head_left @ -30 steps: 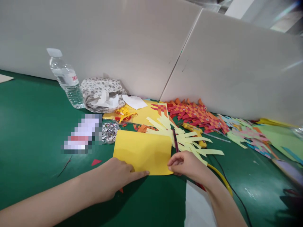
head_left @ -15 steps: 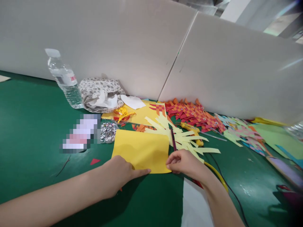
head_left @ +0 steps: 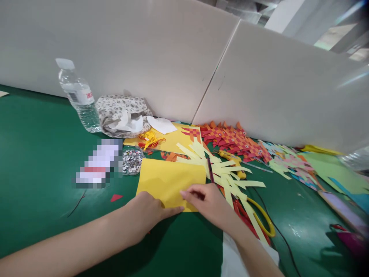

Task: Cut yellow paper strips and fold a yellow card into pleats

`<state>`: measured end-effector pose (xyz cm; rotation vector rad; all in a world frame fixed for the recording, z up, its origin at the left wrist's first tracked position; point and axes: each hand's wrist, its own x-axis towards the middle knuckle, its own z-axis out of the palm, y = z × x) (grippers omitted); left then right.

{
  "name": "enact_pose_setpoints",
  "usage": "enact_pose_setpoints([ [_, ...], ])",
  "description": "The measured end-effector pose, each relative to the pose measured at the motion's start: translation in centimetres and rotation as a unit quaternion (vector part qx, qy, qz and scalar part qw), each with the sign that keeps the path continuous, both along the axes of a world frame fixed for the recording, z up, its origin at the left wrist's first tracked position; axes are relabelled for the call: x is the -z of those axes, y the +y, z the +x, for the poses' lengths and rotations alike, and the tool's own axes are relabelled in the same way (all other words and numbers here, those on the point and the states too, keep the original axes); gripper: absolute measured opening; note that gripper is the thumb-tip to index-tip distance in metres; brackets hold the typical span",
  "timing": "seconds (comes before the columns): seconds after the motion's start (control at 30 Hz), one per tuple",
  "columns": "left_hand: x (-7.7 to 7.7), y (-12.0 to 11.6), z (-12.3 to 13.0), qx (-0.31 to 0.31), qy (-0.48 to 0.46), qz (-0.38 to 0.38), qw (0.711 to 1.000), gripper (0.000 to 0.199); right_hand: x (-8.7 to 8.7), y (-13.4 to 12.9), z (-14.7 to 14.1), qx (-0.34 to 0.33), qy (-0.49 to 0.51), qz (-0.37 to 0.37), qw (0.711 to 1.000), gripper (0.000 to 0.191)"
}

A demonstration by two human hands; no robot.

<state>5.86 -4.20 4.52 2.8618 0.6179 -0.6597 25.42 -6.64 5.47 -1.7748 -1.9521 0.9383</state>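
Observation:
A sheet of yellow paper (head_left: 170, 177) lies on the green table. My left hand (head_left: 147, 215) holds it down at its lower left, the thumb stretched along the near edge and the other fingers mostly hidden. Over the paper's lower right part is my right hand (head_left: 206, 200), its fingers curled in towards the thumb. I see nothing between them, and the thumb tip is at the sheet's surface. Just beyond that hand, a dark pen (head_left: 210, 169) rests on pale yellow paper strips (head_left: 227, 173). Red-handled scissors (head_left: 245, 215) lie partly under the strips.
A water bottle (head_left: 79, 96) and a patterned cloth pouch (head_left: 123, 115) stand by the white partition (head_left: 144, 57). Closer are a blurred-out phone (head_left: 99, 163) and a bag of googly eyes (head_left: 132, 161). Woven red-orange paper fish (head_left: 230, 138) and a yellow glue gun (head_left: 233, 161) are at right.
My right hand has left the paper's lower right corner and moved left over the sheet. More of the red scissors and the strips is uncovered. My left hand has stayed put.

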Motion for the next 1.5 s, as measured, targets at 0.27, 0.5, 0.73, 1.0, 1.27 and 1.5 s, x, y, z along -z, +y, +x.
enact_pose_setpoints([
  [0.27, -0.4, 0.1, -0.4, 0.003, -0.023, -0.006, 1.000, 0.094, 2.6, 2.1, -3.9, -0.061, -0.026, -0.031, 0.997, 0.030],
  [0.5, 0.1, 0.4, -0.6, -0.002, -0.050, -0.028, 0.998, 0.098, 3.2, 5.6, -3.9, -0.031, -0.088, -0.023, 0.995, 0.032],
  [0.73, -0.1, 0.6, -0.7, 0.000, -0.052, -0.036, 0.998, 0.101, 3.3, 9.2, -3.9, -0.009, -0.153, 0.033, 0.988, 0.033],
  [1.0, -0.3, 0.7, -0.7, -0.004, -0.061, -0.047, 0.997, 0.102, 3.9, 9.5, -5.0, 0.028, -0.265, 0.109, 0.958, 0.034],
  [1.27, 0.0, 0.2, -0.6, 0.001, -0.032, -0.025, 0.999, 0.108, 2.7, 6.6, -4.5, -0.121, -0.207, 0.093, 0.966, 0.031],
  [1.5, 0.3, 0.2, -0.7, 0.001, -0.044, -0.021, 0.999, 0.104, 2.8, 6.7, -4.1, -0.126, -0.156, 0.066, 0.977, 0.044],
])
